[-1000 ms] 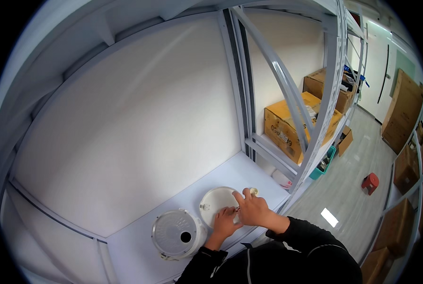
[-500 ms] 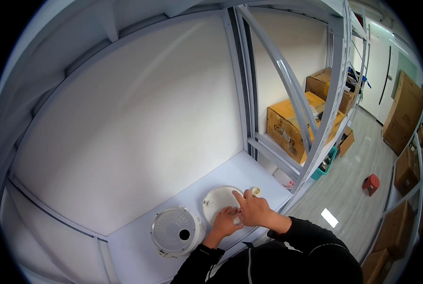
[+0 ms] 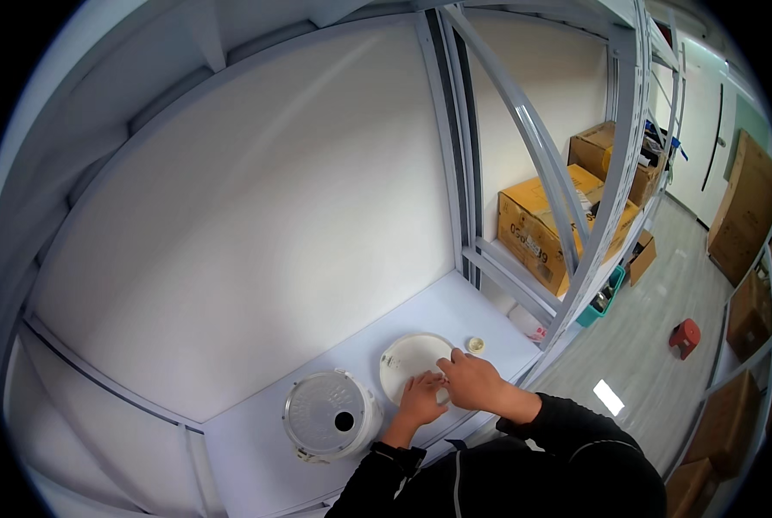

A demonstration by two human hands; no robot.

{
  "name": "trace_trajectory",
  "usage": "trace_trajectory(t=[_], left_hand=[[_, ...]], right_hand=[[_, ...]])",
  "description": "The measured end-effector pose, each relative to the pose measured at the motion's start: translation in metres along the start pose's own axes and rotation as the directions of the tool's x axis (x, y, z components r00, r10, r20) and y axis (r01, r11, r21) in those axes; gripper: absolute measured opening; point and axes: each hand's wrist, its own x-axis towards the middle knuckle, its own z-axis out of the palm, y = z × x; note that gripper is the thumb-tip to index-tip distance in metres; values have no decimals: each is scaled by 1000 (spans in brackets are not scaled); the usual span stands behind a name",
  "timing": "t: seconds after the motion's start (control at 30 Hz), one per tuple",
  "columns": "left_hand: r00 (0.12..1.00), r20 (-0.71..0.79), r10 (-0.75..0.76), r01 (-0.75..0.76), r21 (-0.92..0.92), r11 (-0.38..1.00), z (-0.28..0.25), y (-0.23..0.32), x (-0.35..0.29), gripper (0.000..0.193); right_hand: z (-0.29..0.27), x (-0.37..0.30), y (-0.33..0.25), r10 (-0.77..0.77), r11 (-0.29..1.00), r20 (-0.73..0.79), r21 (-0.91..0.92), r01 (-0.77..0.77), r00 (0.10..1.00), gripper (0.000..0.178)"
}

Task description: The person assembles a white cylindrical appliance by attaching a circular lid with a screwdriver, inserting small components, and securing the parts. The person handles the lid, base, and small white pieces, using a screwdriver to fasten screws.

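Note:
A white round lid-like disc (image 3: 406, 354) lies on the pale shelf, and both of my hands meet over its near right part. My left hand (image 3: 422, 399) is closed, its fingertips bent together beside the right hand's. With fingers curled into a pinch, my right hand (image 3: 475, 382) comes in from the right. What sits between the fingers is too small and too covered to make out. To the left stands a white bucket (image 3: 370, 423) topped by a translucent lid (image 3: 319, 404) with a round black hole. A small round pale-yellow piece (image 3: 476, 345) rests just beyond my right hand.
The shelf board (image 3: 256, 423) runs along a white back panel (image 3: 239, 224). A grey metal upright (image 3: 606, 181) rises at the right. Past it are a yellow carton (image 3: 533, 233), a teal bin (image 3: 600, 304) and a red stool (image 3: 685, 338) on the floor.
My right index finger, stretched out before, is now curled in. Both hands stay close together over the disc. The whole view has shifted slightly, with shelf things appearing farther right.

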Motion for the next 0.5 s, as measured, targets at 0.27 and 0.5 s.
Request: trace_trajectory(t=[0.27,0.5], left_hand=[[994,79,-69,63,79,995,1,5,-3,76],[973,16,-231,231,10,973,-10,38,11,68]], right_hand=[[-28,-13,7,8,985,-116,173,12,993,43],[-70,-12,28,30,953,-249,300,48,968,52]])
